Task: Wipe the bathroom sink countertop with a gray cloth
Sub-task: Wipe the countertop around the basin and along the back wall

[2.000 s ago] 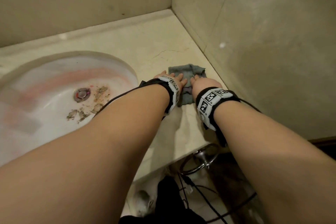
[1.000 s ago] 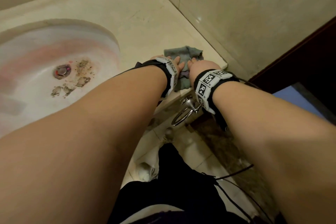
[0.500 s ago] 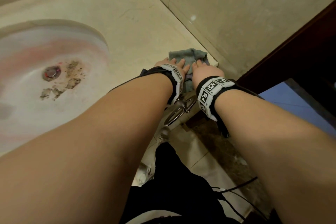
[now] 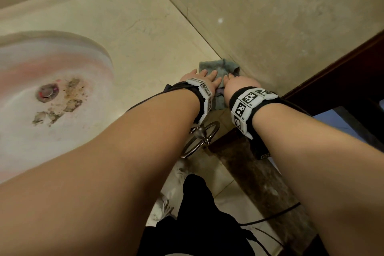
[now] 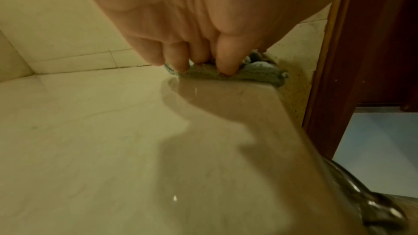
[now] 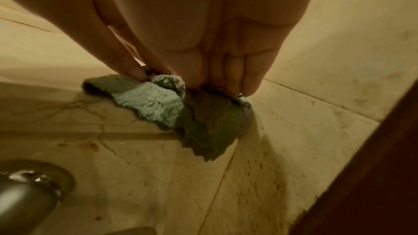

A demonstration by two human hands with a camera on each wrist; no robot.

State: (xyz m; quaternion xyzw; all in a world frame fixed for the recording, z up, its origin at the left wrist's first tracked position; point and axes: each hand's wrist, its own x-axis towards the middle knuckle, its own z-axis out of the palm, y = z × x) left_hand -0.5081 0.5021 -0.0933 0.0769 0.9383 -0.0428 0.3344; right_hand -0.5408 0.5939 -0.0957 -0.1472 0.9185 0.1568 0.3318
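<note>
The gray cloth (image 4: 220,68) lies crumpled at the front right corner of the beige stone countertop (image 4: 135,27), tight against the right wall. Its near part hangs over the front edge, as the right wrist view shows the cloth (image 6: 203,113). My left hand (image 4: 201,78) presses on the cloth's left part with straight fingers (image 5: 224,60); the cloth (image 5: 226,77) shows beneath them. My right hand (image 4: 239,83) presses on the right part, and in the right wrist view its fingertips (image 6: 235,81) bear down on the folds. The two hands lie side by side, almost touching.
To the left is the white sink basin (image 4: 99,52), with a drain (image 4: 47,91) and brown debris beside it. The tiled right wall (image 4: 270,16) ends at a dark door frame (image 4: 342,68). A chrome towel ring (image 4: 199,139) hangs below the counter's front edge.
Both hands drew the cloth along the right wall toward the front edge. It went from mid-counter to the front right corner and now overhangs the edge.
</note>
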